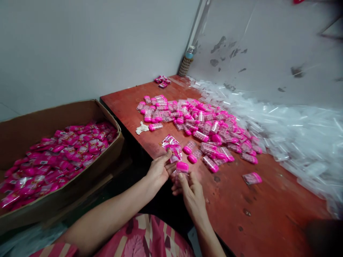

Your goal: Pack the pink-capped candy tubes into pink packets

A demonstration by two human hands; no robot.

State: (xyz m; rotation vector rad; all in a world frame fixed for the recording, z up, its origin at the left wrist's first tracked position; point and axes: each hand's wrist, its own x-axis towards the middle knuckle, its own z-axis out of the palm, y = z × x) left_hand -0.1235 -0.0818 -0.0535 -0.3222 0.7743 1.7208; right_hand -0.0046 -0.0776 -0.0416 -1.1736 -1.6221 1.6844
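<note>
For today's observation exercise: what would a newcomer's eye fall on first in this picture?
A heap of pink-capped containers spreads across the red table, with clear plastic sleeves piled along its right. At the left, a cardboard box holds pink packets, while the left hand and right hand hold one container.

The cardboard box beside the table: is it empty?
No, the cardboard box is filled with a heap of pink wrapped packets that covers its bottom.
</note>
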